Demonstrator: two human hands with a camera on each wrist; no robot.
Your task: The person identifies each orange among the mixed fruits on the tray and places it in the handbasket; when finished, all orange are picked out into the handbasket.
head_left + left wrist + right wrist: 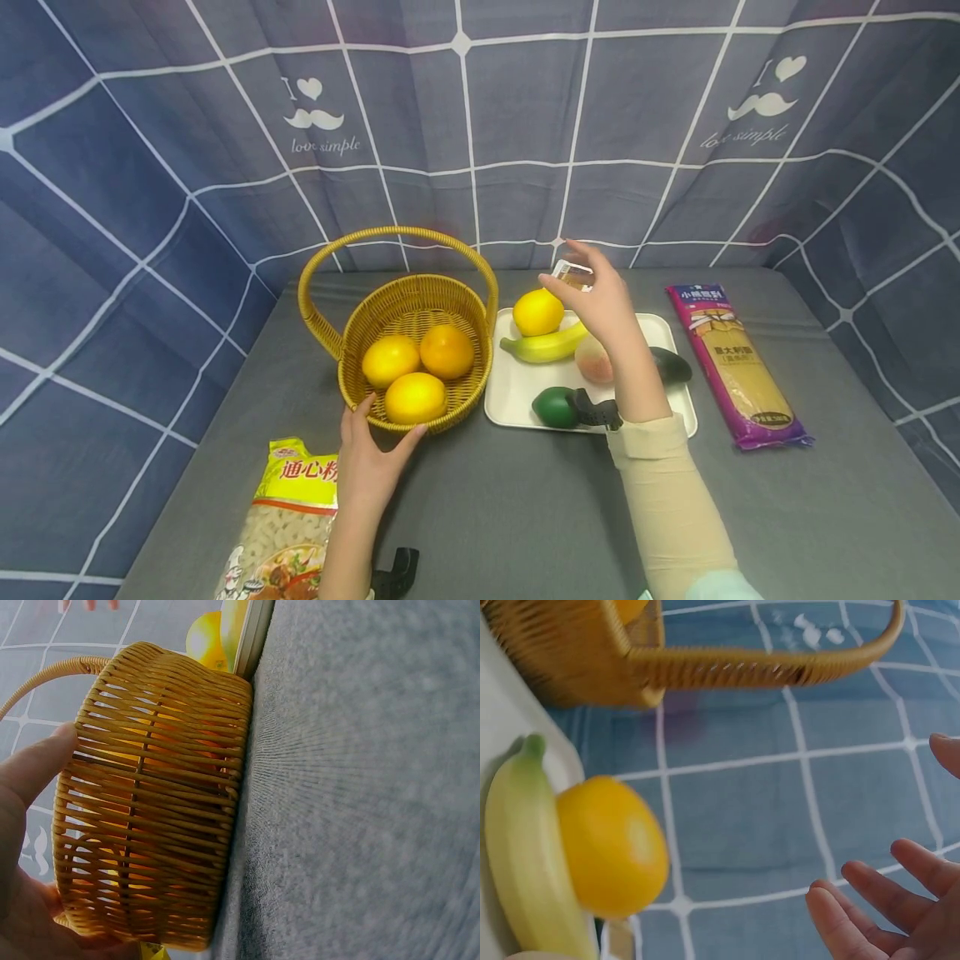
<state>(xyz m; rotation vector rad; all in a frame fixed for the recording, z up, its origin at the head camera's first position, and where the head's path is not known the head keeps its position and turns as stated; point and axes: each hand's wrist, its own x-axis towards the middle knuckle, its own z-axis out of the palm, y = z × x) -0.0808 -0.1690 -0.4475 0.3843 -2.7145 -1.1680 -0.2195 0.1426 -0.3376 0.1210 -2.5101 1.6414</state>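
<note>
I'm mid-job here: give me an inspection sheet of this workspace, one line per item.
Surface: grey cloth, looks flat.
Job's things: basket holding three yellow-orange fruits; beside it, white tray with yellow fruit, banana, peach, green fruit and a partly hidden dark item.
Clutter: macaroni bag at left, spaghetti pack at right; small package near the tray's far edge, partly hidden.
Left hand: thumb and fingers touch the basket's near rim.
Right hand: fingers spread, holding nothing.
Cables: nothing seen.
Surroundings: blue curtain with white lines behind and at both sides.
</note>
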